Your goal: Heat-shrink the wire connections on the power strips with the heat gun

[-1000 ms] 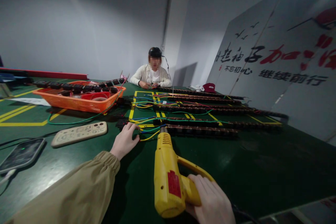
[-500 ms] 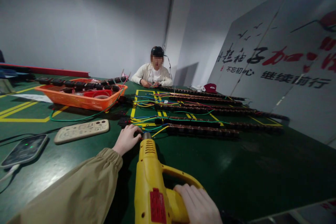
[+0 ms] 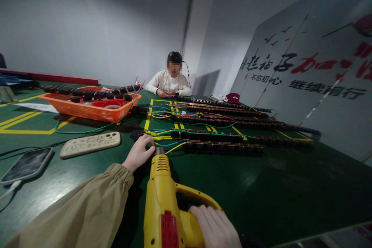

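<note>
My right hand [image 3: 216, 224] is wrapped around the handle of a yellow heat gun [image 3: 162, 197], which points away from me. Its metal nozzle [image 3: 159, 151] sits just right of my left fingertips. My left hand [image 3: 139, 152] is curled closed at the near ends of blue, green and yellow wires [image 3: 174, 145]; the exact grip is partly hidden. These wires run right into the nearest long black strip [image 3: 223, 147], which has copper-coloured lines along it. Just beyond my left fingers lies a small black connector [image 3: 136, 135].
More black strips [image 3: 226, 119] with coloured wires lie across the green table [image 3: 261, 190]. An orange basket [image 3: 87, 112] of black parts stands left, behind a patterned phone case [image 3: 90, 145] and a phone [image 3: 27, 165] on a cable. Opposite sits a person [image 3: 168, 81], hands on the table.
The heat gun and my right hand have shifted slightly left. My left hand has also moved a little left, with its fingers bent differently.
</note>
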A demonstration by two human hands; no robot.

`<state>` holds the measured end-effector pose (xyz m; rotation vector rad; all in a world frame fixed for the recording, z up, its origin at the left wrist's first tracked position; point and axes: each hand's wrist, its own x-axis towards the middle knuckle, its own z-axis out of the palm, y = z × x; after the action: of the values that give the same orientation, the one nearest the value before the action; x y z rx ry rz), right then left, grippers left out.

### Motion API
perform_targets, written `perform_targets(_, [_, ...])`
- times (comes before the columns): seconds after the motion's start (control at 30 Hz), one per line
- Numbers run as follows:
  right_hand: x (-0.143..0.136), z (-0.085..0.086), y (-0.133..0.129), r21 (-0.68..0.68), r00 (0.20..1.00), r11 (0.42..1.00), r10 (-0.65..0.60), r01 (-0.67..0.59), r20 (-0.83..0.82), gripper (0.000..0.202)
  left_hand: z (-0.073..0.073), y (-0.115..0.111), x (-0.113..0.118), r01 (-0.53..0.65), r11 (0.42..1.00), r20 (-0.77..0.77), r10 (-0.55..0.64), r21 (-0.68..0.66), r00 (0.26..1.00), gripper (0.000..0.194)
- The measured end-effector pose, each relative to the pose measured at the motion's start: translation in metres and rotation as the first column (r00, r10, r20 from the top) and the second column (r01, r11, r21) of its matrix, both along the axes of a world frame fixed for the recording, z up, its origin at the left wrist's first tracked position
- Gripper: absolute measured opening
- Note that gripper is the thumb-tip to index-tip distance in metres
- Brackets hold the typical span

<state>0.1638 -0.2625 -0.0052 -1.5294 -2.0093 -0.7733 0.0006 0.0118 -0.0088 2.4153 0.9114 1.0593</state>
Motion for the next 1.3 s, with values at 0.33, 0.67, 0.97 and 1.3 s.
perform_targets(0.33, [-0.004, 0.005, 0.0, -0.003, 0.999, 1.0, -0.002, 0.002, -0.041, 0.044, -0.008, 0.006, 0.0, 0.079, 0.994, -0.113, -0.087, -0.079, 0.99, 0.02])
perform_targets(0.67, [-0.01, -0.015, 0.005, 0.089, 0.981, 0.994, -0.044, 0.062, -0.189, 0.052, -0.006, 0.001, 0.001, 0.081, 0.99, -0.066, -0.089, -0.112, 0.994, 0.014])
perform_targets(0.97, [-0.009, -0.017, 0.005, 0.075, 0.982, 0.996, -0.034, 0.049, -0.186, 0.053, -0.001, -0.001, 0.003, 0.01, 0.986, 0.05, -0.001, -0.166, 0.999, 0.023])
perform_targets(1.3, [-0.013, -0.002, 0.015, -0.128, 0.974, 0.991, -0.075, 0.048, -0.213, 0.04, 0.002, 0.002, 0.001, 0.07, 0.926, 0.192, 0.003, -0.372, 0.981, 0.032])
